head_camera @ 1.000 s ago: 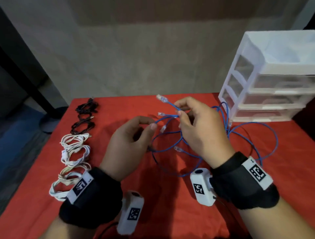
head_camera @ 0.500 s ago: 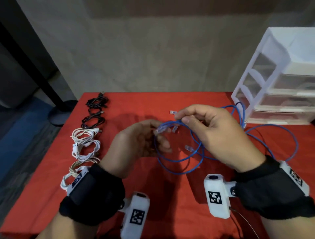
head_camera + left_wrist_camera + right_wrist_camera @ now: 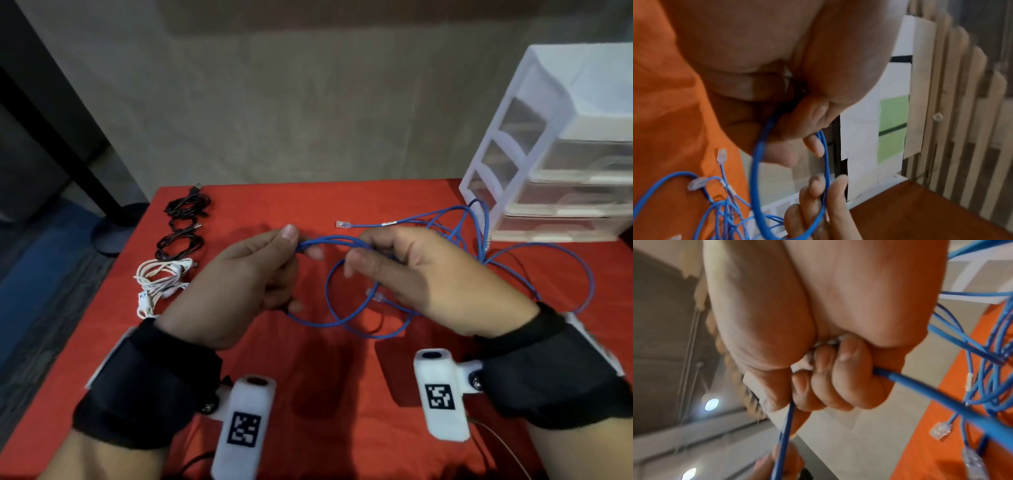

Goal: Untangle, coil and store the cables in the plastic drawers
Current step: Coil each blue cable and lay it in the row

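Left hand: I am pinching a doubled bend of the blue cable between thumb and forefinger, the other fingers curling under it; the left wrist view shows the strand looping out of my fist and round to the other hand.

Right hand: I am closing the fingers into a fist round the same blue cable; in the right wrist view one strand is leaving the fist toward the left hand and a thicker-looking run is leaving the other side toward the tangle.

Span between the grips: it is running roughly level, left to right, held above the red tablecloth, both hands near each other.

Where the slack lies: the loose loops are hanging below and trailing to the right of my right hand, ending in the tangle just beside the plastic drawers.

Free end: one clear plug is lying on the cloth beyond the hands, its lead running right into the tangle.

Nearer hand: I am judging the right hand to be the one nearer the slack, so it should be feeding while the left is keeping the loop.

Axis for the next turn: I am reckoning the coil wants to grow in the plane of the hanging loop, drawing cable leftward out of the tangle.

Risk: crossings by the drawers may be snagging; I cannot tell how many cables are in there.

Done already: black coils and white coils are lying along the left edge, not yet in any drawer.
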